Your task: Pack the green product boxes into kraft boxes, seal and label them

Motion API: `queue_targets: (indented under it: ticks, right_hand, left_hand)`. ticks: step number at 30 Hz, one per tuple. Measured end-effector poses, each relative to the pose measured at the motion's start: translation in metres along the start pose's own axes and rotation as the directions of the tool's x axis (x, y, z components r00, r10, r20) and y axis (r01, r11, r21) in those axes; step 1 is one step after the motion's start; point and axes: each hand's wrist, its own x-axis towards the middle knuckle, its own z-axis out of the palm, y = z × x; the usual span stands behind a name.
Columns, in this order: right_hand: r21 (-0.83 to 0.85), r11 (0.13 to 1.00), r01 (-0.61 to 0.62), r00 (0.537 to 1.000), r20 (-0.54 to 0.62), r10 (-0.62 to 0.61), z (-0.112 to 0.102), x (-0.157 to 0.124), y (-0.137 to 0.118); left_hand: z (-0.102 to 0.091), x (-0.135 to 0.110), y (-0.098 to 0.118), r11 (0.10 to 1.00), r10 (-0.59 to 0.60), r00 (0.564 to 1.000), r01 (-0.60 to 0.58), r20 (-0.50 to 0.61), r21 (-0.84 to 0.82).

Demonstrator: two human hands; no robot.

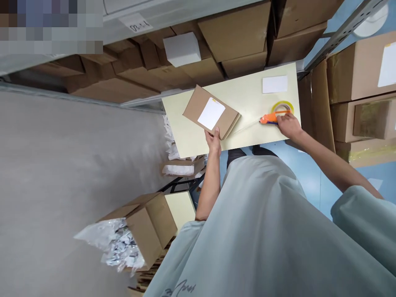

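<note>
A flat brown cardboard box (193, 105) with a white label (211, 113) on its top is tilted over the pale table (247, 99). My left hand (213, 140) grips its near edge, thumb on top and fingers beneath. To the right, my right hand (290, 126) is closed around an orange tape dispenser (268, 119) carrying a roll of yellow-edged tape (289, 105). A thin clear strip of tape (247, 128) stretches from the dispenser to the box's right end. Behind the dispenser lies a white rectangular piece (274, 84).
Shelves behind the table hold brown cartons (235, 31) and a small white box (182, 48). Stacked cartons (340, 74) stand close on the right. At lower left, an open carton (148, 231) spills plastic bags and crumpled paper (123, 247). A grey wall (77, 156) fills the left.
</note>
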Motion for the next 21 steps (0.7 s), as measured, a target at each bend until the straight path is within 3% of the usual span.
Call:
queue_targets:
  ticks: [2, 5, 8, 12, 16, 19, 21]
  right_hand:
    - [-0.006, 0.993, 0.119, 0.99, 0.077, -0.118, -0.003, 0.043, 0.003]
    - [0.02, 0.99, 0.142, 0.988, 0.059, -0.143, -0.006, 0.102, -0.013]
    - [0.121, 0.982, 0.146, 0.989, 0.016, -0.149, -0.005, 0.132, -0.036]
    - [0.226, 0.96, 0.163, 0.983, 0.042, -0.177, -0.003, 0.127, -0.061]
    - [0.323, 0.925, 0.197, 0.972, 0.058, -0.227, -0.006, 0.099, -0.085]
    - [0.391, 0.9, 0.194, 0.961, 0.106, -0.254, -0.009, 0.076, -0.114]
    - [0.381, 0.899, 0.214, 0.941, 0.168, -0.295, -0.012, 0.062, -0.142]
  left_hand:
    - [-0.001, 0.0, 0.0, 1.0, 0.022, 1.0, -0.022, 0.009, -0.003]
    - [-0.004, 0.002, -0.001, 0.999, 0.04, 0.999, -0.04, 0.025, 0.01]
    - [-0.008, 0.003, 0.0, 0.995, 0.046, 0.997, -0.051, 0.064, 0.08]
    - [-0.025, 0.006, 0.009, 0.994, 0.073, 0.985, -0.085, 0.159, 0.069]
    - [-0.063, 0.021, 0.031, 0.999, -0.007, 0.957, -0.004, 0.289, 0.038]
    - [-0.092, 0.043, 0.055, 0.986, -0.115, 0.932, 0.064, 0.345, 0.156]
    - [-0.099, 0.059, 0.071, 0.958, -0.145, 0.935, 0.051, 0.323, 0.282]
